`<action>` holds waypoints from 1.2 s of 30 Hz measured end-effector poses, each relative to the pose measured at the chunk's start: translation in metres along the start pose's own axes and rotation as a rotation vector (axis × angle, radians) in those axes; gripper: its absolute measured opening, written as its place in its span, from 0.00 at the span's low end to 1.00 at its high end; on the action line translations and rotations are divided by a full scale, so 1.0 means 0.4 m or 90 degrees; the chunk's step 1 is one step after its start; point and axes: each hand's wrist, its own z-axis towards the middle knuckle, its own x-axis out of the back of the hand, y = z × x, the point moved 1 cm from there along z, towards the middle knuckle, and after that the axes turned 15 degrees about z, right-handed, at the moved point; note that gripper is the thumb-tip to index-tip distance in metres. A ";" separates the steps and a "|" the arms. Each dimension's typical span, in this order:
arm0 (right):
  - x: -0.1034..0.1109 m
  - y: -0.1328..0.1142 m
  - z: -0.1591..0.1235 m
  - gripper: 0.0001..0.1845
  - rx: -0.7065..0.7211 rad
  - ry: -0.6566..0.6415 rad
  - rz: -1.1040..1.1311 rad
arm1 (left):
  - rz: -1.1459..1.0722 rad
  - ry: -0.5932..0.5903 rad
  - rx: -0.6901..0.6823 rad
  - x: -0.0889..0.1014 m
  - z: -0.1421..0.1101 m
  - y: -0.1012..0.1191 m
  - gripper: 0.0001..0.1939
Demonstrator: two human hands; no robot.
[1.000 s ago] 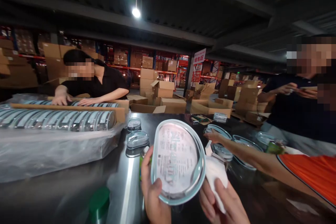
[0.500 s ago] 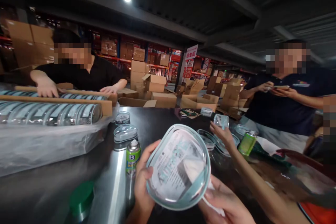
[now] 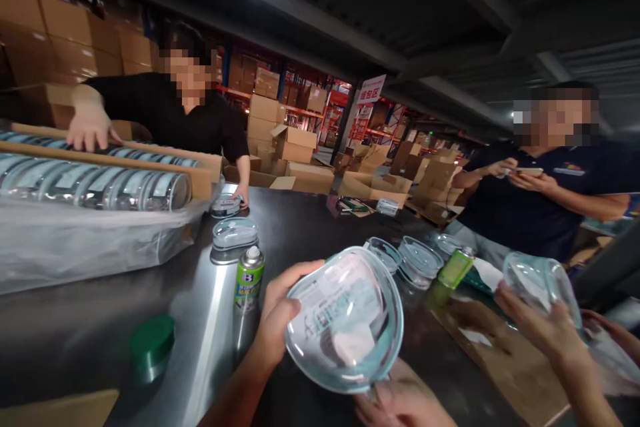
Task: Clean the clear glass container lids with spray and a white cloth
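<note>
My left hand (image 3: 277,313) grips the left side of a rounded glass food container (image 3: 325,347), tilted up above the table. It has a pale blue-green rim and a printed paper label. My right hand (image 3: 403,400) is closed at the container's lower right edge, its fingertips partly hidden. A white cloth or tissue (image 3: 353,345) shows through the glass near that hand. Left of the container stands a green spray can (image 3: 249,279), with a green-lidded jar (image 3: 151,347) farther left. More glass containers (image 3: 420,257) stand behind mine.
A box of lined-up glass containers (image 3: 105,183) in plastic wrap lies at the left. Across the table (image 3: 295,220), a co-worker's hand (image 3: 243,193) touches a container. At right, another person's hand (image 3: 545,327) holds one above flat cardboard (image 3: 505,367). A second can (image 3: 456,268) stands nearby.
My container has tilted, and my right hand has shifted left and down beneath it. The neighbour's hand has brought a container back to the right. The co-worker opposite has reached down to a container.
</note>
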 end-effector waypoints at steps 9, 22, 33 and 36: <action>-0.065 0.022 -0.019 0.14 0.061 0.004 0.180 | -0.023 -0.007 0.006 0.009 -0.001 0.008 0.25; -0.043 0.038 -0.018 0.17 0.052 0.007 0.121 | 0.017 -0.058 0.015 0.003 0.006 0.021 0.26; -0.030 0.048 -0.013 0.19 0.059 0.019 0.099 | 0.016 -0.091 -0.023 0.002 0.012 0.023 0.25; -0.021 0.054 -0.011 0.20 0.084 0.001 0.127 | 0.011 -0.081 -0.026 -0.002 0.012 0.018 0.24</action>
